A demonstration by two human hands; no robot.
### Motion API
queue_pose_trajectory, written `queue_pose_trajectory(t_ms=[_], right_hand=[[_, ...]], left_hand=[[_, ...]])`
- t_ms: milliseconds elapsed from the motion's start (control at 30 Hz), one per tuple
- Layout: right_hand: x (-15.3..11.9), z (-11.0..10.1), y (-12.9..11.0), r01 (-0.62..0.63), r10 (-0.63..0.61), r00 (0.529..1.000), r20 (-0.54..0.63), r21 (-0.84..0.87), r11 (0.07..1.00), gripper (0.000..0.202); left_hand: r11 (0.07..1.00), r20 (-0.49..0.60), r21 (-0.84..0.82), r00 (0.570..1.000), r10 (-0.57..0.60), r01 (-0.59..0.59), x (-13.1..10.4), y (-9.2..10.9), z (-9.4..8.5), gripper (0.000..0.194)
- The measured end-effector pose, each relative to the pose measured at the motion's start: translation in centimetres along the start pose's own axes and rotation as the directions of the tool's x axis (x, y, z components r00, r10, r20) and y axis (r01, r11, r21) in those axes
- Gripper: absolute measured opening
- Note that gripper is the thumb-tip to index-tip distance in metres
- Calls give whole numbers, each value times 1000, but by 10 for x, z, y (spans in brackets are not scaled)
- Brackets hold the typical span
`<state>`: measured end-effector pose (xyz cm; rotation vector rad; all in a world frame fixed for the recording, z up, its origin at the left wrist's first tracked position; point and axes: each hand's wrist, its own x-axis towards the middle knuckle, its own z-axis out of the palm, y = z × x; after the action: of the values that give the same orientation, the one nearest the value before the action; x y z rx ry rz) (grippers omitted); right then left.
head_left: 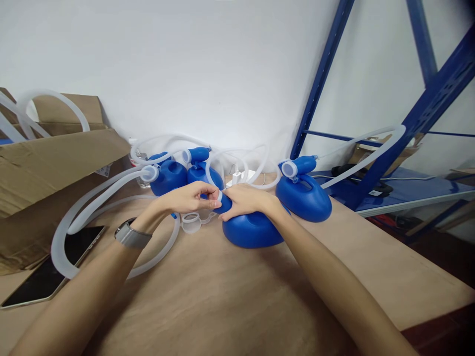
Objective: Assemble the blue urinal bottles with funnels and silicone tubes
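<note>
A blue plastic bottle [254, 232] with a round body lies on the table in front of me. My right hand [245, 200] is wrapped round its neck, thumb toward me. At the mouth of the neck [223, 203], my left hand [193, 198] pinches a whitish ring [220, 196] between thumb and fingers. Whether the ring is fully seated on the mouth is hidden by the fingers. Just below my left hand, a translucent cap [191, 223] with a strap rests on the table. A clear hose [168, 245] curves across the table under my left forearm.
More blue bottles with hoses stand behind: one at the right [304, 195], two at back left, including this one [168, 175]. An open cardboard box [63, 168] holds hoses at left. A tablet [40, 282] lies beside it. Blue metal shelving [411, 193] borders the right side.
</note>
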<state>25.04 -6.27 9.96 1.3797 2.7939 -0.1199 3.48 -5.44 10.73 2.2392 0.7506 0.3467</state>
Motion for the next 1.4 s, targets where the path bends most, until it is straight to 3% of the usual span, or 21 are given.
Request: queue_pose_trajectory(t_ms=[167, 433, 633, 1100, 1400], right_hand=[[2, 2, 3, 7, -7, 1000, -14, 19, 1000, 57], [1, 3, 4, 24, -23, 999, -35, 28, 999, 59], [2, 3, 3, 33, -32, 999, -34, 27, 999, 55], [0, 0, -3, 71, -71, 997, -10, 40, 997, 53], [3, 5, 1, 72, -72, 997, -28, 9, 997, 56]], left_hand=[[995, 38, 105, 999, -3, -1, -7, 10, -2, 21], [984, 5, 174, 1000, 30, -30, -5, 12, 0, 7], [985, -20, 173, 999, 26, -22, -3, 10, 1, 8], [994, 40, 101, 998, -41, 37, -5, 15, -5, 8], [990, -7, 140, 1000, -21, 22, -7, 12, -2, 7]])
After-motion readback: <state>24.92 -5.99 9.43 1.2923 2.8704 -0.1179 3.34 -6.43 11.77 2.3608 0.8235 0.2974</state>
